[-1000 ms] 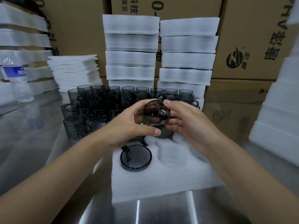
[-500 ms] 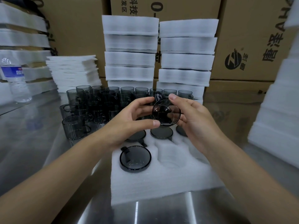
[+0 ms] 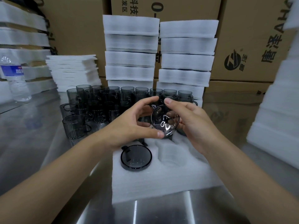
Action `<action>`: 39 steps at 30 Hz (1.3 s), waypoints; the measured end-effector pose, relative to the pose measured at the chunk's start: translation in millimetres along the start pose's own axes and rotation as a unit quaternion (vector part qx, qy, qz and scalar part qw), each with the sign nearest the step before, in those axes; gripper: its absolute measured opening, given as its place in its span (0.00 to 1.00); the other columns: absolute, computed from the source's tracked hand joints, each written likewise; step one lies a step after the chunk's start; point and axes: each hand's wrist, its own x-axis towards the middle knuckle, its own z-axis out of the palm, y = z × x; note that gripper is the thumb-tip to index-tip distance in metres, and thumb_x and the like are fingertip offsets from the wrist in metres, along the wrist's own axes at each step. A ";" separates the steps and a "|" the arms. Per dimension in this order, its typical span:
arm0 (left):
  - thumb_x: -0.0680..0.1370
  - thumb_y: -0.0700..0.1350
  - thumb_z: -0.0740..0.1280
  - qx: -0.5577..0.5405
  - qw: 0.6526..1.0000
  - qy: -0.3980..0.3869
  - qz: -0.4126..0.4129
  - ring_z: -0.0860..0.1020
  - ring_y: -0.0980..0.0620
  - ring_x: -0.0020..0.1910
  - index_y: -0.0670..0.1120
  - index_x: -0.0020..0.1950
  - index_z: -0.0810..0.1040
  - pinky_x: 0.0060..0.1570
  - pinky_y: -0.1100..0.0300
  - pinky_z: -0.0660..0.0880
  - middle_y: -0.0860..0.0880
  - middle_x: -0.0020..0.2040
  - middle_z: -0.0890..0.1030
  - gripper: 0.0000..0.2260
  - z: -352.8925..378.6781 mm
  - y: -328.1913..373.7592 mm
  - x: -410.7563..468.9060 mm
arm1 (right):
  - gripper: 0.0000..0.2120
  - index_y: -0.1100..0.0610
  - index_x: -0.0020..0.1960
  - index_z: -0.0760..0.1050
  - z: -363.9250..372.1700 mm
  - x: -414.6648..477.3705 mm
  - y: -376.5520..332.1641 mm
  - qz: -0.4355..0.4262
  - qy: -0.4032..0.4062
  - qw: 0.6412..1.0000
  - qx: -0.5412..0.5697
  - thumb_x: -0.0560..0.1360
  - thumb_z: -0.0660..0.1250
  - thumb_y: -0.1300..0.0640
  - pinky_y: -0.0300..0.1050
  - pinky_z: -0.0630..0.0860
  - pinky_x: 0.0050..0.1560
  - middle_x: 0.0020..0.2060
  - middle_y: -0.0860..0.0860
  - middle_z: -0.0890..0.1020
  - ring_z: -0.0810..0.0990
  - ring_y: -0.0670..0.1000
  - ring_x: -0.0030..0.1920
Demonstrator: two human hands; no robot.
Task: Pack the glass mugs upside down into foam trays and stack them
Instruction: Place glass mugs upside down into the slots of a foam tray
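Mug (image 3: 165,121) lower over foam tray (image 3: 161,183) | left hand (image 3: 129,126), right hand (image 3: 194,122) grip it | steel table (image 3: 32,151), cardboard cartons (image 3: 242,38) behind

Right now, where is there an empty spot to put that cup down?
The foam tray has an empty pocket just right of the upside-down mug, nearer you than the held mug. Bare steel table lies in front of the tray, and at left between the water bottle and the loose mugs. Behind the tray, those mugs stand crowded.

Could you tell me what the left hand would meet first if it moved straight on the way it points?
The left hand would meet the glass mug in its grip at once; beyond it, probably the right hand.
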 end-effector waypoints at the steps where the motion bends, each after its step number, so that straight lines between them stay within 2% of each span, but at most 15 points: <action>1: 0.57 0.52 0.77 0.006 1.000 -0.006 -0.001 0.68 0.64 0.68 0.62 0.68 0.67 0.60 0.61 0.73 0.55 0.68 0.71 0.40 0.0 0.3 -0.1 | 0.32 0.56 0.48 0.80 -0.4 0.8 0.5 0.004 0.003 1.000 -0.004 0.52 0.77 0.37 0.41 0.74 0.39 0.33 0.46 0.83 0.81 0.46 0.36; 4: 0.57 0.53 0.77 0.017 1.000 -0.006 -0.003 0.66 0.62 0.70 0.60 0.69 0.67 0.59 0.62 0.73 0.56 0.69 0.70 0.41 0.2 1.4 -0.7 | 0.29 0.55 0.46 0.80 -0.8 1.2 1.1 0.009 0.010 1.000 -0.015 0.54 0.78 0.37 0.43 0.75 0.40 0.33 0.46 0.82 0.80 0.48 0.37; 8: 0.57 0.51 0.78 0.013 1.000 -0.006 -0.008 0.67 0.57 0.70 0.58 0.70 0.67 0.64 0.52 0.72 0.53 0.69 0.71 0.41 0.8 2.0 -0.4 | 0.30 0.55 0.45 0.80 0.2 0.3 -0.1 -0.011 0.005 1.000 -0.013 0.51 0.74 0.37 0.33 0.73 0.30 0.31 0.45 0.82 0.81 0.43 0.32; 11: 0.58 0.50 0.78 0.007 1.000 -0.012 -0.007 0.68 0.55 0.70 0.57 0.70 0.67 0.65 0.48 0.71 0.52 0.68 0.72 0.41 0.9 2.1 -0.3 | 0.26 0.56 0.45 0.80 -0.4 -0.2 -0.2 -0.022 -0.001 1.000 -0.015 0.55 0.75 0.39 0.31 0.72 0.30 0.30 0.43 0.82 0.80 0.41 0.31; 14: 0.58 0.50 0.78 0.013 1.000 -0.014 -0.007 0.67 0.57 0.70 0.57 0.70 0.66 0.66 0.49 0.71 0.53 0.69 0.71 0.42 0.6 1.8 -0.2 | 0.18 0.55 0.45 0.80 -0.8 0.2 1.1 -0.028 -0.001 0.999 -0.022 0.64 0.75 0.44 0.31 0.72 0.32 0.30 0.41 0.82 0.80 0.39 0.33; 19: 0.57 0.50 0.78 0.007 1.000 -0.010 -0.008 0.68 0.59 0.69 0.60 0.69 0.66 0.65 0.49 0.71 0.52 0.67 0.72 0.42 1.1 1.6 0.4 | 0.16 0.55 0.46 0.80 -2.0 0.9 2.7 -0.033 0.003 0.999 -0.024 0.66 0.75 0.45 0.38 0.74 0.41 0.37 0.46 0.85 0.82 0.44 0.40; 24: 0.58 0.49 0.78 0.002 1.000 -0.010 -0.007 0.70 0.53 0.68 0.62 0.68 0.66 0.65 0.47 0.71 0.49 0.66 0.72 0.41 0.7 0.7 0.5 | 0.16 0.54 0.46 0.79 -0.1 -0.9 1.4 -0.042 -0.013 0.999 -0.021 0.65 0.75 0.45 0.31 0.73 0.33 0.37 0.44 0.85 0.80 0.39 0.35; 29: 0.58 0.49 0.78 0.005 1.000 -0.013 -0.004 0.69 0.56 0.69 0.64 0.68 0.65 0.65 0.47 0.71 0.50 0.67 0.72 0.41 0.1 0.4 0.3 | 0.21 0.52 0.46 0.80 0.7 -1.3 1.2 -0.047 -0.016 0.999 -0.021 0.60 0.73 0.41 0.36 0.73 0.40 0.39 0.44 0.85 0.81 0.41 0.39; 32: 0.59 0.48 0.78 -0.001 1.000 -0.012 -0.004 0.69 0.53 0.69 0.64 0.69 0.65 0.65 0.47 0.71 0.48 0.67 0.71 0.41 0.3 0.6 0.3 | 0.15 0.51 0.45 0.80 -0.6 -0.3 2.9 -0.035 -0.018 0.999 -0.027 0.65 0.73 0.42 0.41 0.74 0.43 0.40 0.44 0.85 0.81 0.45 0.42; 34: 0.59 0.49 0.78 -0.004 1.000 -0.009 -0.004 0.70 0.53 0.68 0.63 0.68 0.66 0.65 0.48 0.72 0.49 0.67 0.72 0.41 0.5 0.7 0.2 | 0.12 0.51 0.44 0.81 -1.6 0.2 3.2 -0.027 -0.014 0.999 -0.032 0.68 0.72 0.43 0.40 0.74 0.42 0.38 0.43 0.84 0.81 0.46 0.41; 37: 0.58 0.49 0.78 -0.007 1.000 -0.004 -0.002 0.72 0.55 0.66 0.62 0.67 0.67 0.64 0.50 0.73 0.50 0.64 0.74 0.40 1.1 0.9 0.2 | 0.12 0.53 0.44 0.81 -0.6 -0.5 2.5 -0.021 -0.018 0.999 -0.030 0.69 0.72 0.44 0.36 0.74 0.38 0.38 0.46 0.84 0.82 0.45 0.40; 39: 0.58 0.47 0.79 -0.012 1.000 0.003 -0.004 0.74 0.55 0.64 0.61 0.66 0.67 0.61 0.53 0.74 0.50 0.63 0.75 0.40 2.2 0.5 0.9 | 0.13 0.54 0.45 0.81 0.9 -1.3 1.5 -0.015 -0.014 0.999 -0.033 0.71 0.71 0.44 0.38 0.75 0.39 0.41 0.48 0.85 0.83 0.46 0.42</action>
